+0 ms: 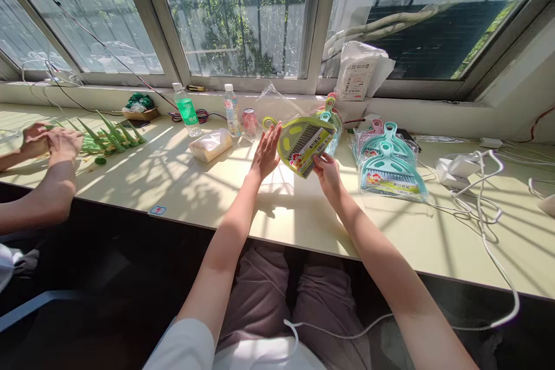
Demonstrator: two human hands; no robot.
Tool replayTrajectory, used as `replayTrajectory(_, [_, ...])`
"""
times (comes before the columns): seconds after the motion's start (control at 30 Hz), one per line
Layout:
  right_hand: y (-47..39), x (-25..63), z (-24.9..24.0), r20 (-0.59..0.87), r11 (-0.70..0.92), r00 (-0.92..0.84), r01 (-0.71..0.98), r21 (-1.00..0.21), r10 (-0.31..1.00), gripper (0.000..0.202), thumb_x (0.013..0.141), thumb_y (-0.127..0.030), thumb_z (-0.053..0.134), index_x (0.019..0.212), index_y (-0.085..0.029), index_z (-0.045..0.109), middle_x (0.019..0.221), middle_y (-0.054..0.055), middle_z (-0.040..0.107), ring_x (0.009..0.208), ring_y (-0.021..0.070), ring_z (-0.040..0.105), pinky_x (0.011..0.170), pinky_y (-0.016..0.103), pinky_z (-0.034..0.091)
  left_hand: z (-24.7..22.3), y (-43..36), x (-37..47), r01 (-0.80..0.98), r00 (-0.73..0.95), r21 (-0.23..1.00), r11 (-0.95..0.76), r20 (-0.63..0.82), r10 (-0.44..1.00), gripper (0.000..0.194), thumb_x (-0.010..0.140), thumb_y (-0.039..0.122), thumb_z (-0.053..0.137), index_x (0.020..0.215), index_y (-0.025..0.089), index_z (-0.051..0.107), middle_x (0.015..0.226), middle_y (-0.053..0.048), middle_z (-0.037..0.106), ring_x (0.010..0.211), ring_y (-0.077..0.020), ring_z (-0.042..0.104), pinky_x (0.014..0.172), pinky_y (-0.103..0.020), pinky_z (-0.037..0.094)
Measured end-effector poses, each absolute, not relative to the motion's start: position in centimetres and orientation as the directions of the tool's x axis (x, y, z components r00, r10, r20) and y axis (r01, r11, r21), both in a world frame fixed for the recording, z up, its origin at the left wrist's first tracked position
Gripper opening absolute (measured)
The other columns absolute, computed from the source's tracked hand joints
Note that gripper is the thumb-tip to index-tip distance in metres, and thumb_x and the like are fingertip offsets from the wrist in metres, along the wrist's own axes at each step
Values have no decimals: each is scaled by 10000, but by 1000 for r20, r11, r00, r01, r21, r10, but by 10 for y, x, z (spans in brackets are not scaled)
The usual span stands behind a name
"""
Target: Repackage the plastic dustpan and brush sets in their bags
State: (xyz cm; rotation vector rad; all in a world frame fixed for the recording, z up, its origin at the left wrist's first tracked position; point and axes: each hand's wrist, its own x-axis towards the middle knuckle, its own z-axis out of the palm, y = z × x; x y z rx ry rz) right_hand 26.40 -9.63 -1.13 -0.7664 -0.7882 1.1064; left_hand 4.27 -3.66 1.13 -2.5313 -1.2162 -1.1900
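A green dustpan (298, 127) with a printed label card is held up above the table, tilted with its handle to the upper left. My right hand (328, 173) pinches its lower right edge. Flat and with fingers stretched out, my left hand (266, 153) rests against its left side near the handle. Behind it are more packaged dustpan sets, with a red and green handle (330, 102) showing; the held dustpan hides part of them. To the right lies a stack of wrapped teal dustpan-and-brush sets (390, 170), a pink handle (376, 126) among them.
Left of my hands are a tissue pack (211, 145), a green-labelled bottle (187, 111), a clear bottle (231, 110) and a can (249, 121). White cables (481, 202) and a power adapter (457, 170) lie at right. Another person's hands (54, 141) work beside green stalks (110, 136).
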Motion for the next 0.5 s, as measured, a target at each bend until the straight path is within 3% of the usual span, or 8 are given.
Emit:
replayTrajectory(0.2, [-98,268,-10,160,281,289,-447,-849,944,307,733,-310,949,961,-241,757,1016,74,853,1155,324,808,1045,516,705,18,-45,47,649,490,197,-735,630,602,1051,832,-60,442,1853,180,364,1864,-99,456,1791,-249,312,1524,-563,80])
replayTrajectory(0.37, [-99,262,-12,172,308,313,-463,-831,934,325,705,-332,949,959,-248,764,1088,80,867,1143,321,806,1022,509,706,21,-51,53,595,536,239,-767,593,601,979,866,30,488,1827,210,433,1821,-75,527,1763,-263,391,1509,-547,209])
replayTrajectory(0.43, [-99,258,-13,170,309,315,-471,-826,934,344,688,-340,952,966,-246,773,1104,85,871,1138,324,809,1015,510,706,17,-52,58,575,492,281,-769,632,599,916,923,99,508,1825,243,439,1818,-68,534,1773,-274,371,1499,-548,235])
replayTrajectory(0.5, [-98,256,-14,162,300,311,-474,-828,937,368,679,-348,957,984,-242,782,1102,91,874,1133,328,811,1009,514,706,12,-52,63,592,296,361,-720,733,612,854,1006,188,522,1846,244,382,1863,-88,466,1812,-290,264,1503,-577,176])
